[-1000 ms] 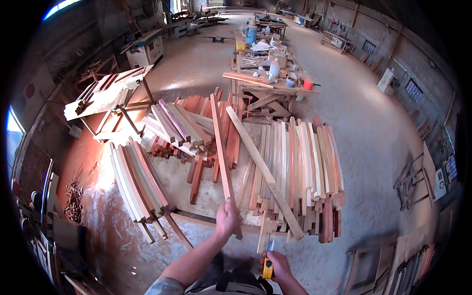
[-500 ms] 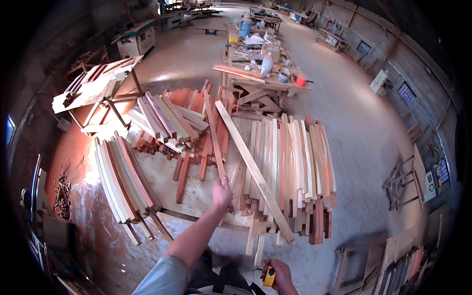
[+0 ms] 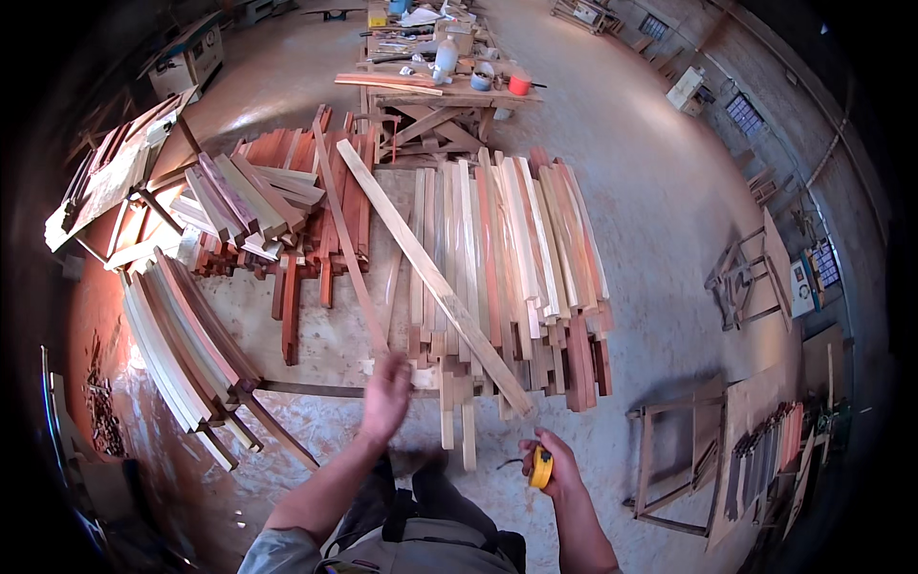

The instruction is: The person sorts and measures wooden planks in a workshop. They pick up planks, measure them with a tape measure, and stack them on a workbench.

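My left hand (image 3: 386, 397) is just off the near end of a thin reddish-brown wooden strip (image 3: 349, 234), its fingers loosely bent and partly blurred. My right hand (image 3: 558, 461), at the lower right, is closed around a yellow tape measure (image 3: 541, 467); a short dark piece sticks out to its left. A longer pale wooden board (image 3: 430, 273) lies slantwise over a row of pale and reddish wood pieces (image 3: 516, 239). Left of the strip, dark red pieces (image 3: 290, 316) lie stacked under several lighter short ones (image 3: 253, 196).
At the near left lie curved wood strips (image 3: 182, 335). Beyond the stacks stands a cluttered workbench (image 3: 449, 96) with a bottle and a red container (image 3: 519, 85). A smaller table (image 3: 124, 177) is at the far left. Wooden frames (image 3: 669, 459) stand on the right.
My left hand has come back toward me from the reddish strip, which now lies beyond its fingers. My right hand has risen with the tape measure. The view has shifted right and down.
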Demonstrator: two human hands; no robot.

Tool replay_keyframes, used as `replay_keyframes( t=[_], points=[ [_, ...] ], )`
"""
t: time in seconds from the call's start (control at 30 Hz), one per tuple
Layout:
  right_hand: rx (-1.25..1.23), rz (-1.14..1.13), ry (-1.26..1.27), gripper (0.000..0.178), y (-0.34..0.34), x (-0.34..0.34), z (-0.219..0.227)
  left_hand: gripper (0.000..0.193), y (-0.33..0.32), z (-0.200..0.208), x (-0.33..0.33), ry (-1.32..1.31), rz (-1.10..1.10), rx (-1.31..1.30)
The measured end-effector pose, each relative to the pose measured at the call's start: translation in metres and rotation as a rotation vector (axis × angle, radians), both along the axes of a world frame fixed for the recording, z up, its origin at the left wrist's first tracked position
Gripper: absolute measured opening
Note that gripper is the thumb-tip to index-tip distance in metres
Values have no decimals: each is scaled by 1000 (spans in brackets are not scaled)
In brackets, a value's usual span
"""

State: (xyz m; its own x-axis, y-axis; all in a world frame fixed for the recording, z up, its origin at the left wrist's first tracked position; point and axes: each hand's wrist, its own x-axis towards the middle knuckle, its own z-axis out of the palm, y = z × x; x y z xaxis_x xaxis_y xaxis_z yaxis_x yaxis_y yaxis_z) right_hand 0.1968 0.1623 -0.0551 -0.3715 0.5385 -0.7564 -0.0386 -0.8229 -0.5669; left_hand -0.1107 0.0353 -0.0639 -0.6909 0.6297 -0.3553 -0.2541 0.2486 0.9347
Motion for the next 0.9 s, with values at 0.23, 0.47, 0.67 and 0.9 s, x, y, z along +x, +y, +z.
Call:
replay_keyframes(
  t=[0.23,0.47,0.67,0.9],
  points=[
    [12,102,169,36,26,-51,-6,49,45,15,50,42,-358,-36],
    [208,154,-24,27,7,-69,18,47,55,13,57,-75,-337,-2],
    [674,470,-233,23,-44,-83,22,41,35,9,65,-138,-189,76],
    [680,695,-282,36,-69,-100,-4,37,12,-22,59,-166,-56,58]
  ],
)
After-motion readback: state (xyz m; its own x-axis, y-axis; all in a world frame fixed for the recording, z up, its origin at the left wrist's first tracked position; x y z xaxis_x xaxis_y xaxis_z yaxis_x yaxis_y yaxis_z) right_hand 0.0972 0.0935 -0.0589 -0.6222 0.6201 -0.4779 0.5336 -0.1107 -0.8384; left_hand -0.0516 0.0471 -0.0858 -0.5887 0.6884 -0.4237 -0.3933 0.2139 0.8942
